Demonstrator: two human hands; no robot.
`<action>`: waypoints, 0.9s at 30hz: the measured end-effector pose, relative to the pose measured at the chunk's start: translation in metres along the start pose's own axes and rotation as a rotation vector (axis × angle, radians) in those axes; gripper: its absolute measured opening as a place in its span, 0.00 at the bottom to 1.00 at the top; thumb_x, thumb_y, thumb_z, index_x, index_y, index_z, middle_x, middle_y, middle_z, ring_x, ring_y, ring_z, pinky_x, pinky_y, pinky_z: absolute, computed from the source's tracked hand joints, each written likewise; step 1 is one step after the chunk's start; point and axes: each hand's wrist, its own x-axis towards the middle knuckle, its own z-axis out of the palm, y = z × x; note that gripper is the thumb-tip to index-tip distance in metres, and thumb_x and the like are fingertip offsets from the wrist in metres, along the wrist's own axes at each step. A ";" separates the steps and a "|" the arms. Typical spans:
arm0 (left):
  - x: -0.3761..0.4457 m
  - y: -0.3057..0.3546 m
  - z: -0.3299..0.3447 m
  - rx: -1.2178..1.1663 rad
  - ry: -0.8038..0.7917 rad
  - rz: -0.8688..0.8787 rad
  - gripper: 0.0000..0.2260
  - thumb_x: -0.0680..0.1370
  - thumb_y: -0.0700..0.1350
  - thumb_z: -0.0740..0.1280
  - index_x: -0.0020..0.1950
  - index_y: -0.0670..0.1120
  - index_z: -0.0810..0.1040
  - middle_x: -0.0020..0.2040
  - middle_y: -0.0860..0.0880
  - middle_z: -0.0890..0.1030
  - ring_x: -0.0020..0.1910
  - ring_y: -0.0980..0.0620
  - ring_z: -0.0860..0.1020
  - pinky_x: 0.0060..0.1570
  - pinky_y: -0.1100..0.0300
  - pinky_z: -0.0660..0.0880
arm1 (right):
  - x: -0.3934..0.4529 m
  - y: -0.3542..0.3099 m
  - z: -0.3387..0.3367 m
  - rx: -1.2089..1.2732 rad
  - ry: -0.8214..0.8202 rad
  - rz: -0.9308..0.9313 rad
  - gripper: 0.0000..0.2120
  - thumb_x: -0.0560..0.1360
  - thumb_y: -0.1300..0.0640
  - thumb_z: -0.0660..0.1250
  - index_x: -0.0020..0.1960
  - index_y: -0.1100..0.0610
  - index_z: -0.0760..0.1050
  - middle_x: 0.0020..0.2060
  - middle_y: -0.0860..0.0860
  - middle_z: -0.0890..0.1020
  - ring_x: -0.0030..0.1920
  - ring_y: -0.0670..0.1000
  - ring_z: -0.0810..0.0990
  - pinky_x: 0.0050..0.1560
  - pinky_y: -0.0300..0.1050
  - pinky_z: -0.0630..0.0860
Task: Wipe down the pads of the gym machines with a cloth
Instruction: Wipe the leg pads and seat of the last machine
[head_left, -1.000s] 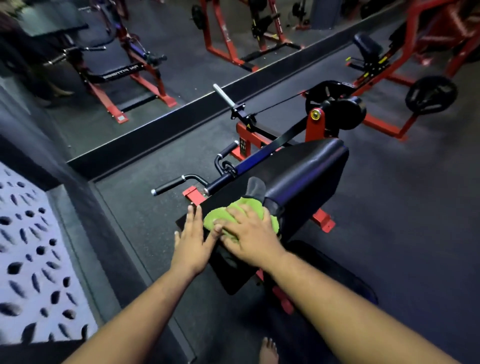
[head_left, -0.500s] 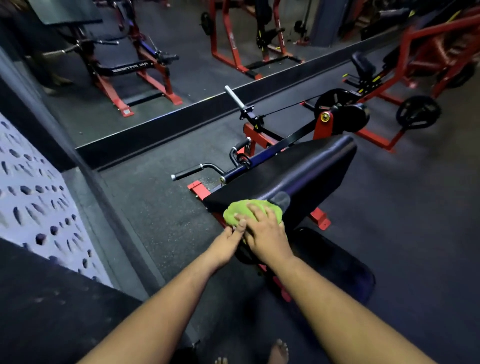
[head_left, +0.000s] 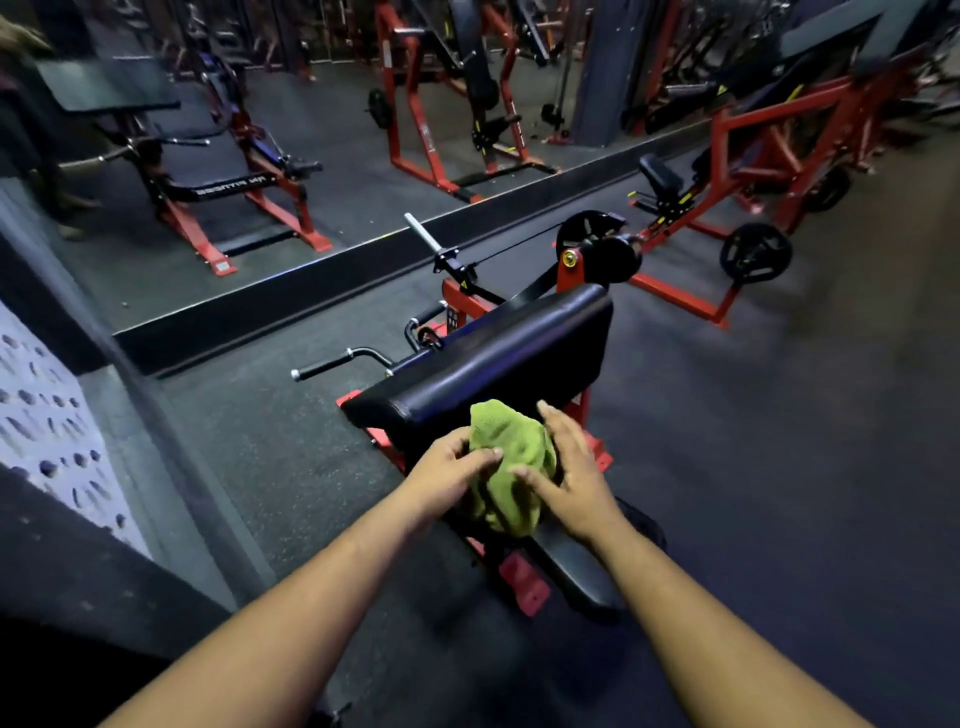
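Green cloth (head_left: 506, 467) hangs over the near edge of the black pad (head_left: 498, 358); the left hand (head_left: 447, 473) pinches it, and the right hand (head_left: 571, 478) presses it with straight fingers.

A gym — red-framed weight machines (head_left: 769, 156), a padded bench (head_left: 498, 358), weight plates (head_left: 756, 253) and dark rubber flooring (head_left: 779, 467).
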 end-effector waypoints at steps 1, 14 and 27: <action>-0.004 0.000 0.017 0.014 -0.033 0.010 0.08 0.78 0.40 0.71 0.56 0.49 0.82 0.52 0.50 0.85 0.50 0.57 0.81 0.53 0.61 0.77 | -0.008 0.012 -0.020 -0.034 0.011 0.043 0.43 0.73 0.32 0.66 0.82 0.46 0.57 0.80 0.48 0.62 0.79 0.44 0.57 0.77 0.40 0.53; -0.011 -0.057 0.160 0.195 -0.036 -0.084 0.20 0.74 0.57 0.75 0.62 0.51 0.77 0.56 0.55 0.85 0.55 0.61 0.82 0.58 0.60 0.79 | -0.063 0.112 -0.128 0.005 -0.279 0.338 0.15 0.72 0.38 0.74 0.44 0.48 0.76 0.35 0.45 0.81 0.38 0.46 0.79 0.43 0.48 0.77; 0.050 -0.180 0.278 -0.265 0.119 -0.444 0.20 0.74 0.56 0.75 0.62 0.49 0.77 0.56 0.51 0.85 0.55 0.53 0.84 0.59 0.51 0.81 | -0.055 0.222 -0.139 -0.555 -0.407 0.435 0.22 0.73 0.29 0.66 0.52 0.46 0.74 0.48 0.48 0.83 0.50 0.55 0.82 0.44 0.50 0.77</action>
